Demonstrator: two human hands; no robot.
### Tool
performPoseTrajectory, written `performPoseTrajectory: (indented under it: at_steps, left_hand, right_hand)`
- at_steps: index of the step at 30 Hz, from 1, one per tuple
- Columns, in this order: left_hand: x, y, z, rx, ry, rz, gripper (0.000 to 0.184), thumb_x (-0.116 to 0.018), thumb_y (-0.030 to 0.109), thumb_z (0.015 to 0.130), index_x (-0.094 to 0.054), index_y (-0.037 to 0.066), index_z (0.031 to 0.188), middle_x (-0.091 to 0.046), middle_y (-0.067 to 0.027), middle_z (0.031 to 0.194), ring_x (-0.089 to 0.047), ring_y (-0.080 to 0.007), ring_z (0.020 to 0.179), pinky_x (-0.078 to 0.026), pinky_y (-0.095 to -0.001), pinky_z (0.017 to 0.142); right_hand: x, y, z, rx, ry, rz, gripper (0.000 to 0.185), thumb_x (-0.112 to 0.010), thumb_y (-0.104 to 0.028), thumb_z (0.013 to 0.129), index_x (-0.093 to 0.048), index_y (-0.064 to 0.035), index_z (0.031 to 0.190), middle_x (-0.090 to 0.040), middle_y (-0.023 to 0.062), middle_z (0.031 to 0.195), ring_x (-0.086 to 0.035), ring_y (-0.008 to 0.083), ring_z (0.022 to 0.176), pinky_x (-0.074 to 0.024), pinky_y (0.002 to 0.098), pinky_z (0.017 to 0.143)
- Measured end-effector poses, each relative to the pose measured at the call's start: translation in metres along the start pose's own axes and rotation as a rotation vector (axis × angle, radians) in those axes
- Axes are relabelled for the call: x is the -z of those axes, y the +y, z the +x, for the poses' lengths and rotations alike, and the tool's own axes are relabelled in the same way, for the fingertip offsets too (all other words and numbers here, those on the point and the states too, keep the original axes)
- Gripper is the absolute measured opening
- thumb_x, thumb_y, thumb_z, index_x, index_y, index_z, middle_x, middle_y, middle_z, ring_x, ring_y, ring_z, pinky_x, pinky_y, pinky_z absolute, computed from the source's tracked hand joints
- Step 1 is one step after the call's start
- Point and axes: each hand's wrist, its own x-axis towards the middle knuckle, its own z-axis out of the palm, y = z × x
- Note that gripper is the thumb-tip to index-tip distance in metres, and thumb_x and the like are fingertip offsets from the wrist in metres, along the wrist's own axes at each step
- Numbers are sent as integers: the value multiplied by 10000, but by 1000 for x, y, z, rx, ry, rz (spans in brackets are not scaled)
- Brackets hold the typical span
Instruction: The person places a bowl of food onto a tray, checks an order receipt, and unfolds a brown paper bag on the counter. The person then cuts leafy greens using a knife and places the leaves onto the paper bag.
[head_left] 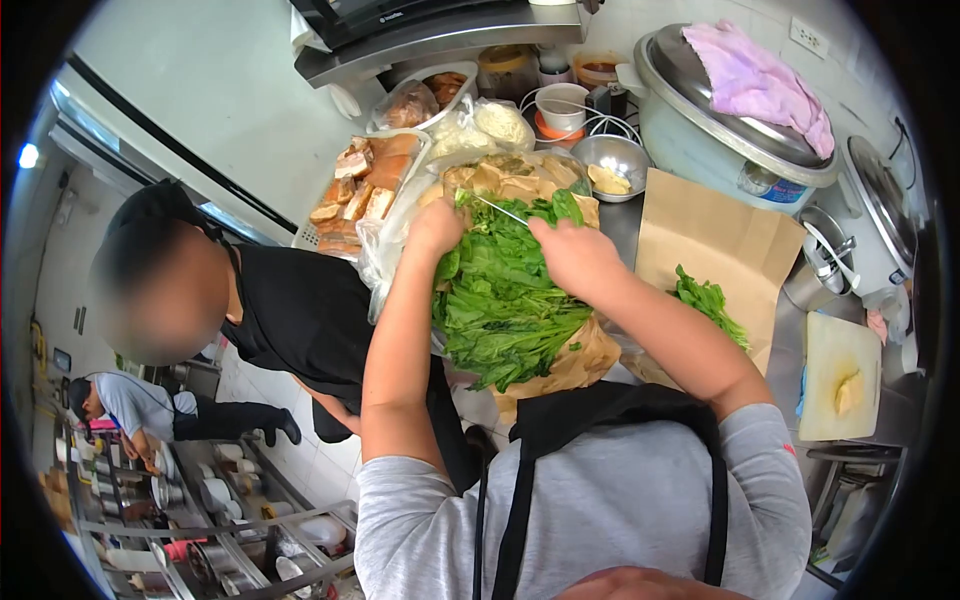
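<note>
The leafy greens lie heaped on brown paper. Over their far end, the right hand grasps a knife; at their far left corner the left hand curls, though whether it grips leaves I cannot tell. Right of the greens rests a small bunch; left of them, meat pieces

Looking like a commercial kitchen. Pots are crowding a metal rack; meat slabs are filling a tray; a capped worker is standing by.
</note>
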Motion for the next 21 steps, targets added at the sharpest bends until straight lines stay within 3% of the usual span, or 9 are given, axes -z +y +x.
performPoseTrajectory:
  at_steps: [2,6,7,12,14,17,19,20,21]
  left_hand:
    - [-4,-4,1,-35,16,-84,304,-482,249,823,-556,-22,939,-577,-257,953,-544,-390,912,-426,-418,798]
    - [-8,-35,-1,-69,23,-551,311,-509,255,828,-577,-30,930,-611,-192,838,-578,-289,817,-423,-355,740]
    - [-5,-37,0,-17,2,-613,265,-514,222,839,-593,-14,931,-610,-121,802,-551,-200,770,-417,-312,723]
    - [33,25,-37,-155,-10,-603,167,-498,144,857,-591,12,902,-578,-43,740,-512,-122,713,-412,-264,675]
    - [37,53,-42,-323,-99,-640,159,-489,132,862,-571,12,928,-562,-30,729,-503,-112,701,-415,-261,663]
    - [38,120,-67,-580,-196,-673,155,-485,119,865,-552,16,961,-584,-56,764,-530,-143,706,-427,-279,671]
    - [20,162,-75,-832,-297,-548,179,-498,136,856,-531,25,993,-597,-161,860,-580,-276,796,-444,-340,716]
    - [9,183,-79,-851,-431,-472,145,-494,99,850,-524,21,969,-581,-97,851,-557,-201,798,-432,-298,746]
    - [-15,201,-80,-972,-396,-430,171,-501,116,844,-520,21,985,-581,-144,870,-568,-254,811,-436,-326,752]
  right_hand:
    - [1,-1,11,-30,-39,21,291,-468,-134,823,-433,-112,1112,-553,183,864,-588,341,735,-474,419,607]
    - [11,2,3,-61,-22,194,294,-484,-131,809,-444,-104,1098,-571,176,877,-582,343,802,-463,435,672]
    - [15,4,-1,-65,1,247,286,-493,-130,800,-452,-101,1082,-578,172,875,-581,342,816,-461,436,684]
    - [39,45,-38,62,224,379,358,-533,-173,806,-444,-99,1144,-584,177,905,-562,349,832,-445,426,710]
    - [71,57,-67,36,246,386,392,-546,-167,805,-448,-82,1175,-572,183,962,-563,337,840,-446,394,736]
    - [100,83,-110,-5,286,388,384,-542,-142,805,-459,-65,1172,-576,167,923,-569,301,792,-449,348,714]
    - [118,94,-141,-91,312,408,379,-537,-126,804,-463,-57,1169,-576,153,913,-570,271,785,-447,322,712]
    - [122,102,-156,-128,324,420,376,-535,-118,804,-466,-53,1167,-576,146,908,-570,256,782,-447,310,710]
    - [120,112,-170,-80,428,375,383,-541,-76,794,-469,-39,1168,-580,126,915,-569,216,802,-442,287,723]
